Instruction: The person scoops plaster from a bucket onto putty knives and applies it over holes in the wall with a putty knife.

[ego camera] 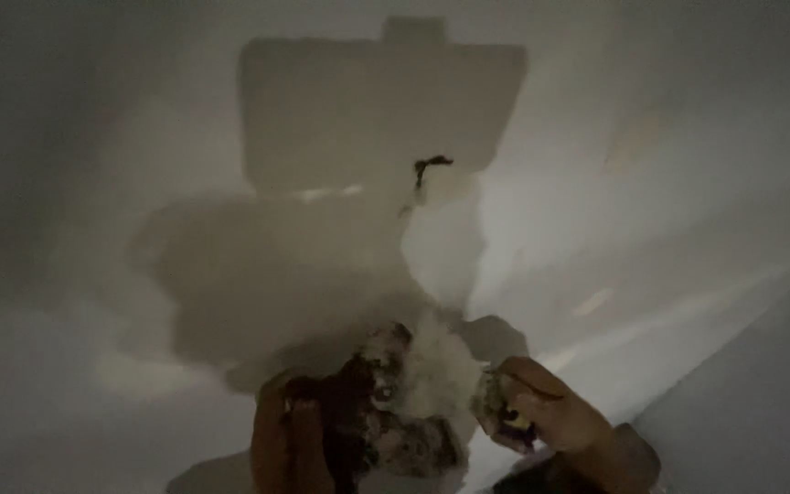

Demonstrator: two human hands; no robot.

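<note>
Two hands (290, 439) (541, 412), blurred sudsy bundle (404, 402).

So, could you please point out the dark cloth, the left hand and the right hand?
Dark cloth (358, 412), head view, on its soapy middle.
Left hand (287, 437), head view, on its back.
Right hand (541, 402), head view, on its knuckles.

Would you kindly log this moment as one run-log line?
left hand: grips dark sudsy cloth | right hand: holds small soapy item, kind unclear | backdrop: white surface, shadowed
</note>
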